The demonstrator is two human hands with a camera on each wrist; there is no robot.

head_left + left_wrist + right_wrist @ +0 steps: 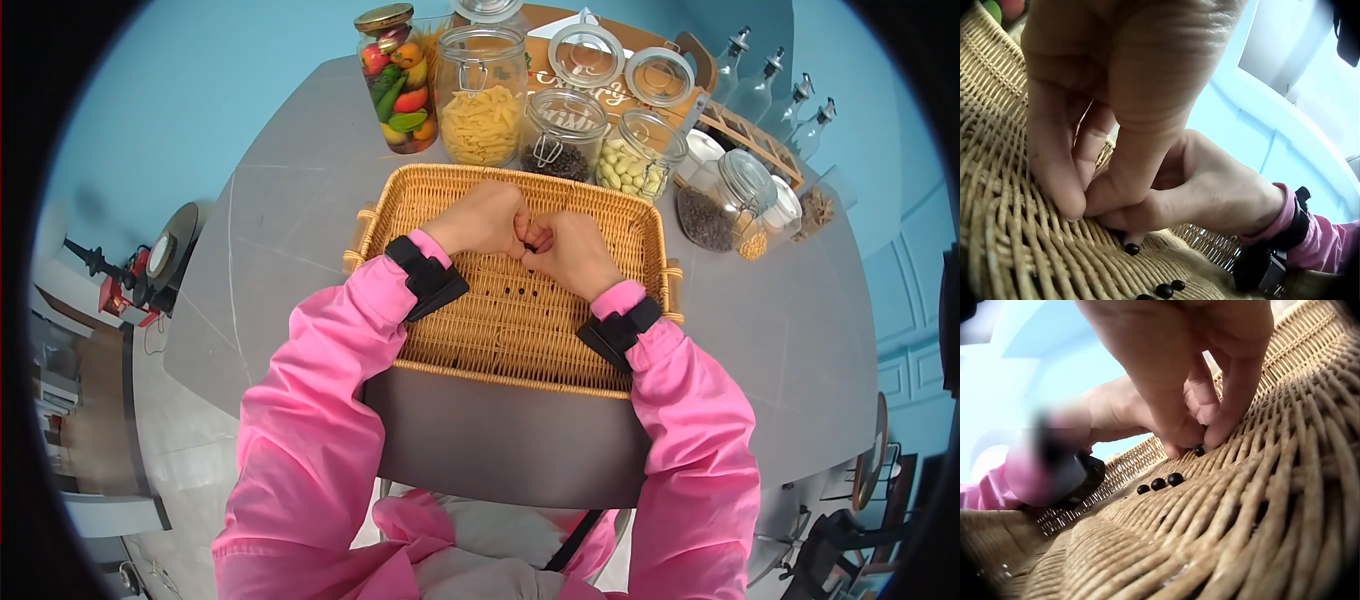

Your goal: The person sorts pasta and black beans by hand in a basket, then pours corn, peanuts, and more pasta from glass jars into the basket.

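Both hands meet low over a wicker basket (450, 345), fingertips touching. Black beans (521, 292) lie on its woven floor just below them. In the head view, a dark bean (531, 248) shows at the fingertips of the right hand (578, 255). The right wrist view shows a bean (1199, 450) at the pinched thumb and finger of that hand (1191, 356), beside three loose beans (1158, 484). The left hand (485, 220) has bent fingers against the right's; whether they hold anything is hidden. In the left wrist view, a bean (1132, 249) sits under the joined fingertips.
Behind the basket stand a jar of colourful vegetables (405, 90), a pasta jar (480, 125), a jar of dark beans (556, 155) and one of pale beans (630, 170). More jars (708, 215) and glass bottles (752, 95) are at the right. The grey table (290, 230) surrounds the basket.
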